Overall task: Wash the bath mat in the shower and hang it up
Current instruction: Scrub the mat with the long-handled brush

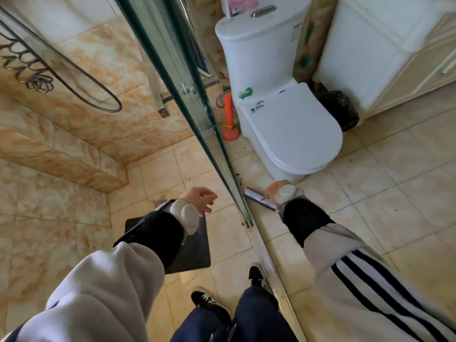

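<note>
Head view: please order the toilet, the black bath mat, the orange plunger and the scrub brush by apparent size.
1. toilet
2. bath mat, partly hidden by the left sleeve
3. plunger and scrub brush: these look alike, and the plunger stands farther away, so they are unranked.

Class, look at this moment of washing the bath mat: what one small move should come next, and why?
Probably grip the scrub brush with the right hand and lift it into the shower. The brush lies on the tiles outside the glass door, by the toilet, the right hand at it; the bath mat lies flat on the shower floor below the open left hand.
</note>
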`<state>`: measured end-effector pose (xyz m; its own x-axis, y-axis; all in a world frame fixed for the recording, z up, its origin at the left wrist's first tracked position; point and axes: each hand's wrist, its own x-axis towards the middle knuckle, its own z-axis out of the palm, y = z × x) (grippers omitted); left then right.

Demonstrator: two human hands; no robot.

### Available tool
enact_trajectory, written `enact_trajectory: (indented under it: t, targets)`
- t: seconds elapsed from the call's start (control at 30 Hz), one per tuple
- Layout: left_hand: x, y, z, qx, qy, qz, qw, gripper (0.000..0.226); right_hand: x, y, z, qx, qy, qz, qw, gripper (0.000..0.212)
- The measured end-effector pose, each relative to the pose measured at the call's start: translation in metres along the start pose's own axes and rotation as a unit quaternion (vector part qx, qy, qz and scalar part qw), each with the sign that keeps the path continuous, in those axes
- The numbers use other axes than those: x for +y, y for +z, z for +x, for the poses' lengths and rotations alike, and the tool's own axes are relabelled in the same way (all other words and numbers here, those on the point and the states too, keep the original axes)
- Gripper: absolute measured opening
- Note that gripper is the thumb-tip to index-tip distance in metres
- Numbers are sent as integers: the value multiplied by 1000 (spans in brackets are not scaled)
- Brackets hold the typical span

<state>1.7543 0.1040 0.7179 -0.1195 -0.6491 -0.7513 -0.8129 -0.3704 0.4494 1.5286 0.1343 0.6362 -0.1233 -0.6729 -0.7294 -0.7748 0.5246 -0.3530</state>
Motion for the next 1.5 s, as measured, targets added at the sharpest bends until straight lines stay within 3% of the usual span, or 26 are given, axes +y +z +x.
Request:
enact_trajectory:
  t: [0.07, 0.13, 0.23, 0.3, 0.4, 0.47, 0.7, 0.8, 0.97, 1.1, 1.3, 1.37, 1.47, 1.5]
  targets:
    - [-1, 2, -5, -7, 9, -15, 1000, 28, 9, -7, -12, 20, 0, -28, 999, 36]
    - [-7, 1, -10, -16, 15, -36, 999, 28, 9, -13, -23, 21, 20, 20, 999, 15]
    - [-13, -1, -18, -16, 22, -65, 998, 29, 4, -24, -28, 45, -16, -65, 997, 17]
    - [-22, -6, -26, -15, 24, -87, 996, 28, -11, -25, -47, -5, 69, -64, 996, 8]
    - [-43, -13, -38, -18, 23, -121, 992, 28, -39, -16, -78, -9, 74, -111, 991, 48]
    - [-62, -15, -45, -29, 26, -137, 990, 29, -57, 2, -98, -18, 52, -151, 987, 56]
    - [-122, -42, -72, -2, 48, -173, 984, 27, -124, 48, -140, -38, 11, -70, 997, 34]
    - [-162, -69, -88, 28, 44, -197, 979, 27, -172, 71, -151, -49, -16, -145, 988, 19]
    - [-241, -114, -113, 83, 17, -243, 966, 25, -260, 122, -160, -93, -110, -167, 975, 20]
    - [-299, -133, -134, 90, 2, -272, 958, 22, -332, 154, -183, -136, -210, -220, 943, 18]
    - [-328, -149, -143, 102, 38, -217, 970, 48, -438, 157, -220, -149, -350, -224, 897, 19]
    - [-328, -156, -139, 156, 59, -184, 969, 49, -475, 152, -226, -148, -404, -204, 880, 13]
    - [-334, -179, -126, 287, 36, -269, 919, 16, -523, 144, -221, -156, -457, -179, 857, 11]
    - [-337, -188, -122, 320, 19, -278, 906, 16, -538, 142, -216, -163, -472, -177, 848, 11]
